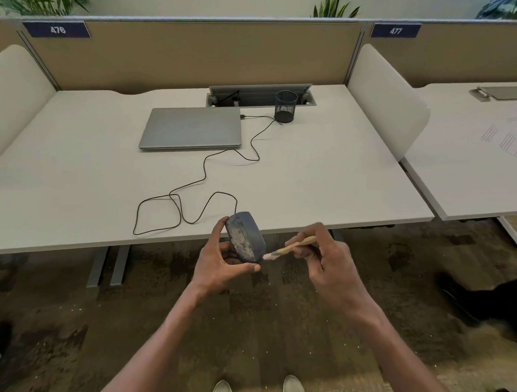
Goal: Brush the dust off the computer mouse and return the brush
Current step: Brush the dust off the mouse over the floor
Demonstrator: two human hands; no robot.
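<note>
A white tabletop (310, 174) with tan partitions carries a closed laptop (192, 128) and mesh cup (285, 106). Off its front edge, above brown carpet (247, 327), the left hand (222, 263) grips the dusty mouse (245, 236); the right hand (325, 258) pinches a brush (290, 249), bristles touching the mouse.

Legible text, two items: white numerals "476" on a dark blue plate (56, 29) fixed to the tan partition panel (197, 56), at 10 o'clock; white numerals "477" on a matching blue plate (395, 30) on the adjoining partition, at 1 o'clock. Printed sheets (508, 140) at 3 o'clock unreadable.
</note>
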